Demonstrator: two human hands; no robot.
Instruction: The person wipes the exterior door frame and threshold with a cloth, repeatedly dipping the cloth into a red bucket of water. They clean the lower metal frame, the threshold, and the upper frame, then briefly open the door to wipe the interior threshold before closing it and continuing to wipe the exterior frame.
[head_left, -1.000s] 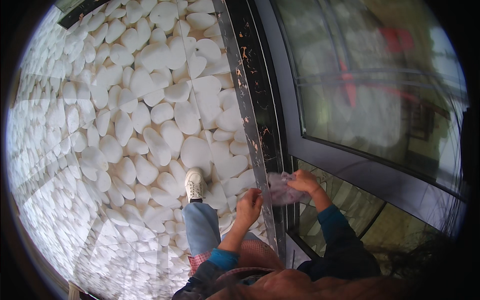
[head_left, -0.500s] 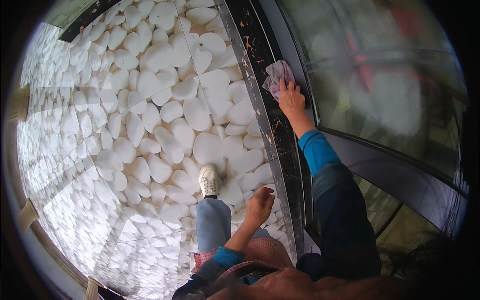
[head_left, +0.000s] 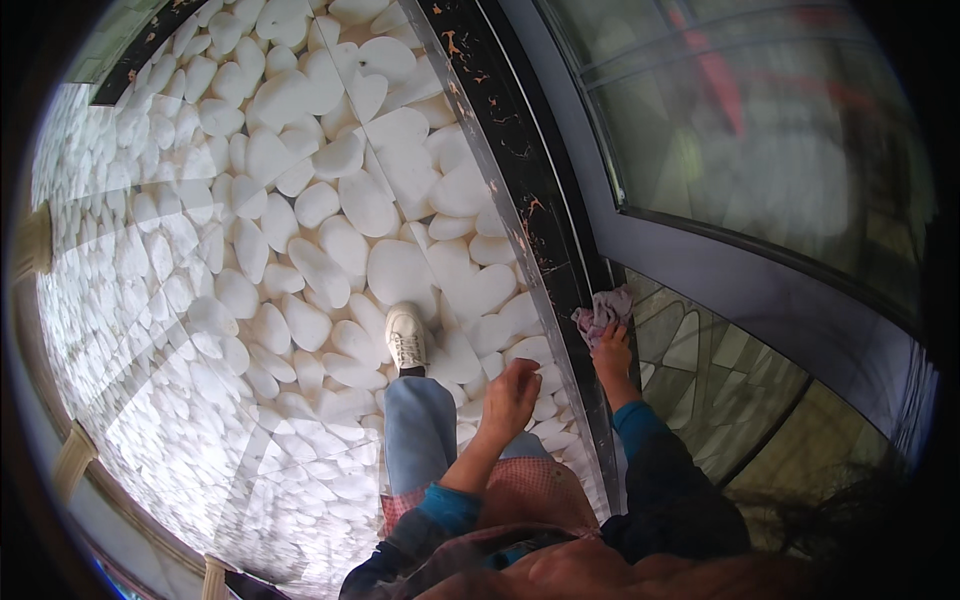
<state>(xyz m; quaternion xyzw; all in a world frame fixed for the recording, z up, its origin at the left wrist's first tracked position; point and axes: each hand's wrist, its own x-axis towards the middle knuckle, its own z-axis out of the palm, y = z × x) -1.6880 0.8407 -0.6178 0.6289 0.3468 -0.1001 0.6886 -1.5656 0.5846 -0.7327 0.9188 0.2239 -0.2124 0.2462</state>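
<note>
My right hand (head_left: 612, 358) presses a crumpled greyish-pink cleaning cloth (head_left: 604, 312) against the black marbled ledge (head_left: 545, 235) to my right. The cloth lies where the ledge meets the lower corner of the window frame. My fingers are over its near part, and the arm is bent close to my body. In front of my body, my left hand (head_left: 510, 400) hangs in the air with its fingers loosely curled in. Nothing shows in it, and it touches neither the ledge nor the cloth.
A glossy floor (head_left: 290, 210) printed with white pebbles spreads to the left. My beige shoe (head_left: 405, 335) stands on it. On the right, a glass pane (head_left: 760, 150) in a grey frame (head_left: 700, 235) rises beside the ledge. Small cream pillars (head_left: 72, 462) line the far left edge.
My right hand has drawn the cloth back along the ledge toward my body, and that arm has bent. My left hand has risen slightly. The view has shifted a little.
</note>
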